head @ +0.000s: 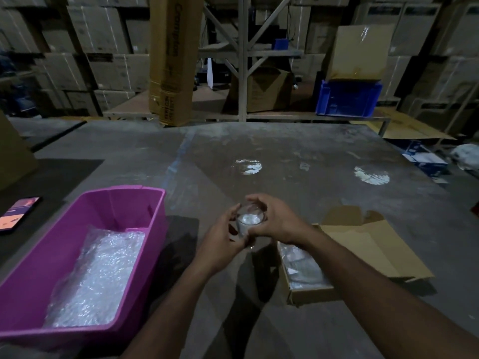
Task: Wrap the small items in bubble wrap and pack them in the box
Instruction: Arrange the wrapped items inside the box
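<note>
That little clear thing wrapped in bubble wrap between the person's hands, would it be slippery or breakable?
The small clear round item looks like glass, so probably breakable if dropped on the hard grey table. Its round shape suggests it could roll. The bubble wrap film around it may be a bit slick, perhaps why both the left hand and right hand grip it.

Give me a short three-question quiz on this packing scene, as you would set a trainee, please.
1. True or false: the purple bin holds bubble wrap.
2. What do the left hand and right hand hold between them? A) a small clear glass-like item B) a roll of tape C) a phone
3. Fill in: the open cardboard box lies to the person's ____ of the hands.

Key
1. True.
2. A; what exactly the item is cannot be told.
3. Right.
</note>
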Demonstrator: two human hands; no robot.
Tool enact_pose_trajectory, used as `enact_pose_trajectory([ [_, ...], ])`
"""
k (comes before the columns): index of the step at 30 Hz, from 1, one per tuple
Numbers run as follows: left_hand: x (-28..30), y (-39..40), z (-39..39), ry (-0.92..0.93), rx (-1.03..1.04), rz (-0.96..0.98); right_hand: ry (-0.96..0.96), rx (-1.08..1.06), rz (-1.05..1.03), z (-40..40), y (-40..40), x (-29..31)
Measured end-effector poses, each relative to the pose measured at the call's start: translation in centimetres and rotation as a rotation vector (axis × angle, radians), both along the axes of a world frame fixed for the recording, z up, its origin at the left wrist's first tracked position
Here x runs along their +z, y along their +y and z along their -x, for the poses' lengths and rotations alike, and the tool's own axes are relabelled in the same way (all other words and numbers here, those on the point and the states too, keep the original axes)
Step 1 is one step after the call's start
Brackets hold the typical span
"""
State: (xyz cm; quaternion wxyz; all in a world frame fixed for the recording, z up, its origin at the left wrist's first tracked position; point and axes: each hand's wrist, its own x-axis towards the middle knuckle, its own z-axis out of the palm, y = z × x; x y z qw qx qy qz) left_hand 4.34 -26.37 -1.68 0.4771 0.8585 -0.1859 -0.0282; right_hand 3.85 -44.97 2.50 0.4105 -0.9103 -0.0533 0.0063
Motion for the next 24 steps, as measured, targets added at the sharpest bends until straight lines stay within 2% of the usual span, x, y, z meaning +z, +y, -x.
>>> enact_pose_trajectory([
  [3,0.9,-1.9,-0.1,-0.058,-0.040,0.053,0.012,0.020,-0.096,1.2,-2.5,1.7],
  [6,0.8,-3.9,-0.1,0.043,-0.079,0.181,0.080,0.024,-0.191,2.8,-5.3,3.0],
  [10,0.2,-7.0,0.4,0.285,-0.089,0.449,0.118,-0.026,-0.075,4.6,-8.1,2.7],
  [14,-0.6,-9.8,1.1,0.398,-0.090,0.505,0.062,-0.056,0.078,5.2,-9.4,1.5],
  [18,-1.6,-10.6,0.7,0.388,-0.111,0.400,0.043,-0.051,0.199,5.0,-10.4,0.6],
  [24,-1.3,-10.0,-0.4,0.111,-0.044,-0.046,0.081,-0.053,0.402,4.1,-11.6,-0.5],
])
